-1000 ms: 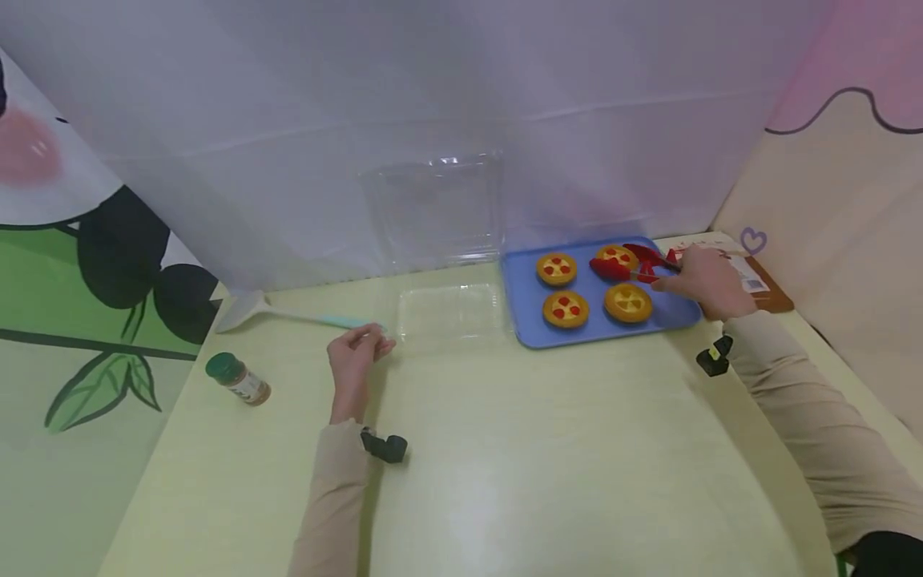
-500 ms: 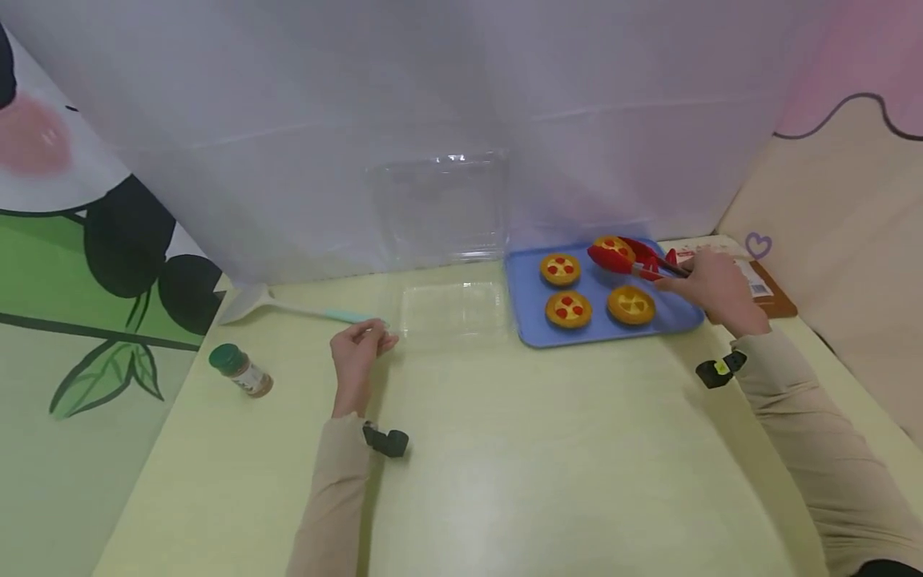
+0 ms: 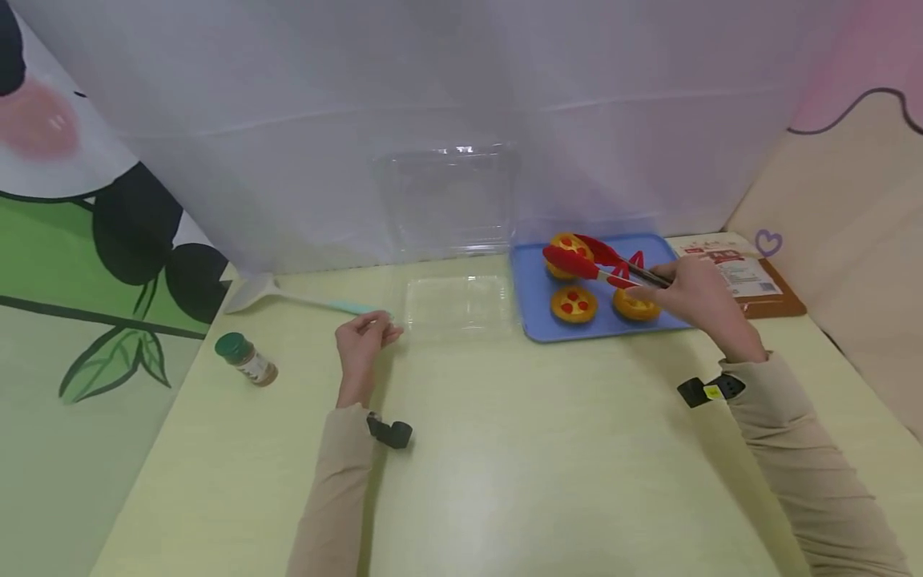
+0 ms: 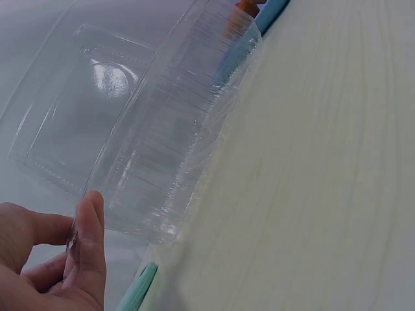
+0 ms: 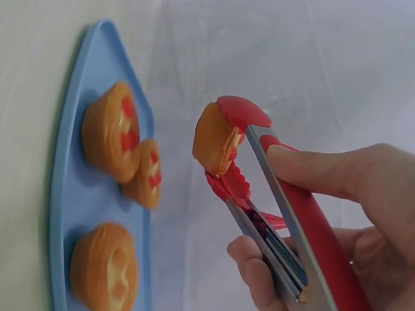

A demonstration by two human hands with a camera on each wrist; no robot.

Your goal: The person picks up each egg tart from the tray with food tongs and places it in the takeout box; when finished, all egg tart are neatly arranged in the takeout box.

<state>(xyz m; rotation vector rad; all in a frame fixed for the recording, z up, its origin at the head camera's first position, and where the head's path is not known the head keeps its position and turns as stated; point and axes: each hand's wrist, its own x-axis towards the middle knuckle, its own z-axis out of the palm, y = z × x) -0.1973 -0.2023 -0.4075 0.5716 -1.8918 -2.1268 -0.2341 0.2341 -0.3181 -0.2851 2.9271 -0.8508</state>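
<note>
My right hand [image 3: 698, 295] grips red-and-metal tongs [image 5: 301, 214], and their red tips clasp a small tart [image 5: 214, 139] with red dots, lifted above the blue tray [image 3: 537, 327]. Below, the right wrist view shows two red-dotted tarts [image 5: 110, 133] and a plain yellow one [image 5: 104, 269] on the tray. At the left edge of a clear plastic box [image 3: 457, 304], my left hand [image 3: 360, 344] pinches its rim between thumb and fingers. The box's lid [image 3: 453, 200] stands raised behind its base, against the cloth.
A white ladle-like utensil with a mint handle [image 3: 353, 307] lies left of the box. Nearer the left edge lies a green-capped spice jar [image 3: 247, 359]. A brown package with a white label [image 3: 750, 276] lies right of the tray. A cloth wall [image 3: 324, 176] rises behind.
With the tongs, my right hand has lifted a red-dotted tart from the tray's back and carried it left, over the back-left tart. My left hand has kept its place on the box.
</note>
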